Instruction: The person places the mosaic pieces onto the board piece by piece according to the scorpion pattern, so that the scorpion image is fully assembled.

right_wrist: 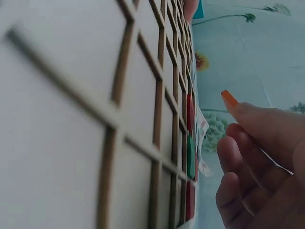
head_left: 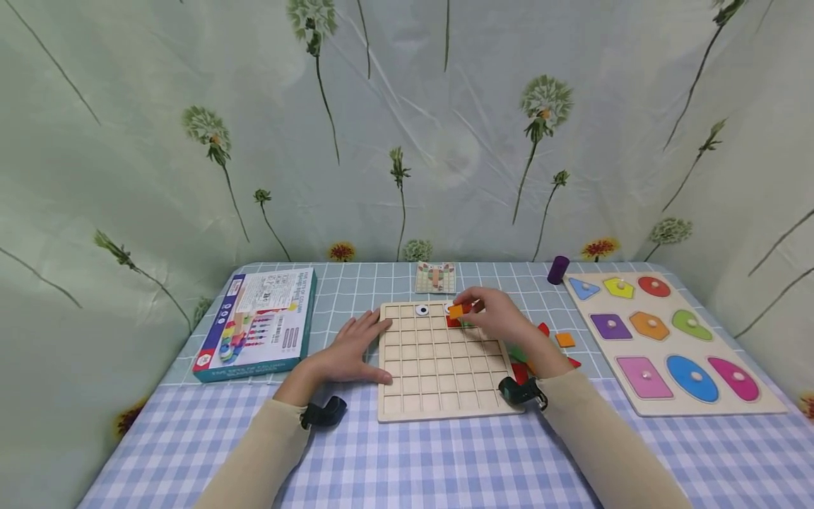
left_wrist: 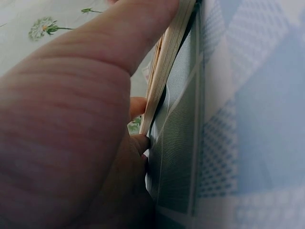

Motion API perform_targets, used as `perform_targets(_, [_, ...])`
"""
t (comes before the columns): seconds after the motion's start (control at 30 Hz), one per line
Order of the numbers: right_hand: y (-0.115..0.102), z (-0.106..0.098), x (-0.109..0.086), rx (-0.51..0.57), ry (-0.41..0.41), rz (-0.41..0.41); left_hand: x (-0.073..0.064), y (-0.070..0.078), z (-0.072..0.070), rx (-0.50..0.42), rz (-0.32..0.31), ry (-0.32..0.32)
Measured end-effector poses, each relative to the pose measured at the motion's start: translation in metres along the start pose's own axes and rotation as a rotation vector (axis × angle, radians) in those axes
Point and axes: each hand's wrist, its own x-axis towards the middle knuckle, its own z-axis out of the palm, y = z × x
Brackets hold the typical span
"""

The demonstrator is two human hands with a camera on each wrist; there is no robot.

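Note:
A wooden grid board (head_left: 439, 360) lies on the table in front of me. My left hand (head_left: 350, 355) rests at its left edge, thumb and fingertips touching the rim, fingers spread. Above the board's far right part, my right hand (head_left: 499, 314) pinches a small orange square tile (head_left: 456, 311) between thumb and fingers. In the right wrist view the orange tile (right_wrist: 229, 98) is seen edge-on, held off the board. Red tiles (head_left: 453, 322) and a green tile (right_wrist: 190, 157) sit in the far rows. A round eye tile (head_left: 422, 310) lies in the top row; another is partly hidden by my fingers.
A pattern card (head_left: 435, 278) lies behind the board. Loose tiles, including an orange square (head_left: 564, 340) and red pieces (head_left: 521, 372), lie right of it, partly under my forearm. A boxed toy (head_left: 257, 322) is at left; a shape puzzle (head_left: 668, 346) and purple cylinder (head_left: 557, 270) are at right.

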Motion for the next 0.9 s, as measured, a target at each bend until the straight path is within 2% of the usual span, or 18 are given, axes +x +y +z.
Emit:
perform_targets(0.27, [-0.013,0.007,0.012,-0.031,-0.083,-0.087,-0.001,0.0,-0.001,-0.007,-0.011,0.009])
perform_targets(0.67, [-0.019,0.017,0.021,-0.075,-0.141,-0.045,0.0,0.002,0.0,-0.005,-0.029,0.003])
perform_targets(0.9, [-0.02,0.022,0.024,-0.106,-0.145,-0.02,0.001,0.001,0.001,-0.01,-0.023,0.0])
